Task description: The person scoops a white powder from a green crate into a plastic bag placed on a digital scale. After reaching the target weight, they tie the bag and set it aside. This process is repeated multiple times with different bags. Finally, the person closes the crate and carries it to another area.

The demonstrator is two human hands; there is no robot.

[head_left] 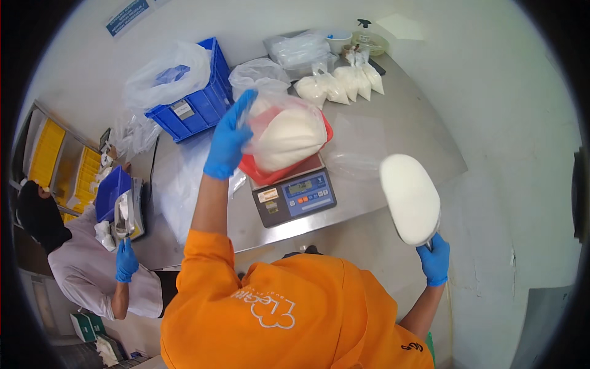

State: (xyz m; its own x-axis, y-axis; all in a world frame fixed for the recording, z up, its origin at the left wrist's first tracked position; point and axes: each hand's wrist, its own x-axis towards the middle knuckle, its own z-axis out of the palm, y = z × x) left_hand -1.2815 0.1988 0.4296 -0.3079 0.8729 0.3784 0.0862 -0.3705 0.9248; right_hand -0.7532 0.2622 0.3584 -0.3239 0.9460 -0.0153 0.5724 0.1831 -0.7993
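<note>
Scale: using the grey scale [267, 215] with the blue panel as my landmark, sides as the person in orange [332, 301] has them.
Red tray: the red tray [268, 176] is sitting right on top of the scale.
Powder bag: big clear bag of white powder [294, 135], slumped in the tray, so it's directly over the scale.
Left hand: the blue-gloved left hand [228, 144] is up at the scale's far left, fingers closed on the bag's left edge. Most of the powder bulges just to the right of that grip.
Right hand: the blue-gloved right hand [434, 261] is well off to the right of the scale, wrapped round the handle end of a scoop [410, 198]; the glove hides most of the handle.
Scoop: looks loaded, smooth white all across. The wide part sticks out beyond the fingers, right of the scale and well apart from the bag.
Small bags: row of filled bags [341, 84], beyond the scale and a bit right.
Blue crate: the crate [184, 117] is beyond the scale to the left, clear plastic [141, 80] draped over it.
Co-worker: well left of the scale, gloved hand [126, 264] on a metal scooper [124, 220].
</note>
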